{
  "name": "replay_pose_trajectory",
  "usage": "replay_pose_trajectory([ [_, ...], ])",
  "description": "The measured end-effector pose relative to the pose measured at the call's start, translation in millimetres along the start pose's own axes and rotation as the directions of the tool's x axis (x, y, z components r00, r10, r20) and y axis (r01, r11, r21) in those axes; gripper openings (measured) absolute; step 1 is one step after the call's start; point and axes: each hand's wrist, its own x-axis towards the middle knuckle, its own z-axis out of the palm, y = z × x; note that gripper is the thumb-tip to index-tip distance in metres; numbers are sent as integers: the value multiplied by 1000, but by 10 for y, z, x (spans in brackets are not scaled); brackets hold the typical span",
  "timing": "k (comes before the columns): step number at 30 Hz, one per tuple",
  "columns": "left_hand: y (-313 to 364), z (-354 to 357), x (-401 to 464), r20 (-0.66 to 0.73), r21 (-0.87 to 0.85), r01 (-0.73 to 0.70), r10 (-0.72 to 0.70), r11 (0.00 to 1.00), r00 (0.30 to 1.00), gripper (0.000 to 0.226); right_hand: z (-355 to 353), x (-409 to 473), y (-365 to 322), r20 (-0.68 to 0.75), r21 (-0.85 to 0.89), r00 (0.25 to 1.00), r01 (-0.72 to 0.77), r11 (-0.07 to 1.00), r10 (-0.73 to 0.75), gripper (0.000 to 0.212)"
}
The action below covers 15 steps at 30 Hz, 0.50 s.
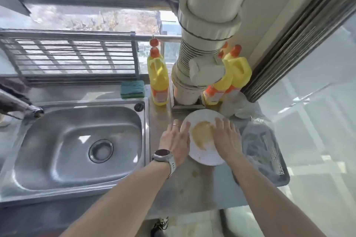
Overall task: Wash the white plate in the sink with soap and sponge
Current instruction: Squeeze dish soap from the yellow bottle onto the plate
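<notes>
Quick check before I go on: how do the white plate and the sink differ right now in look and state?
The white plate is round, with a yellowish smear in its middle; the sink is a rectangular steel basin that looks bare of dishes. The plate lies on the counter to the right of the sink, not in it. The left hand and right hand lie on the plate's edges; neither touches the sink. Both plate and sink face upward.

Both my forearms are bare, no sleeves; my left hand (176, 141) has a thin ring (175, 125) on one finger, and a round dark-faced watch (161, 154) with pale strap sits on that wrist.
</notes>
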Motion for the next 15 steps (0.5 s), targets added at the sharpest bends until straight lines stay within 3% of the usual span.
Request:
replay_pose_trajectory([
  [4, 7, 180, 135, 136, 66, 29, -38, 997, 990, 45, 75, 270, 174, -7, -187, 999, 43, 982, -45, 23],
  [7, 32, 269, 153, 187, 20, 98, -100, 995, 977, 44, 93, 369, 186, 23, -245, 998, 64, 968, -60, 15],
  [15, 11, 355, 157, 270, -254, 391, -323, 885, 907, 66, 74, 398, 35, 132, -156, 991, -9, 988, 30, 31],
])
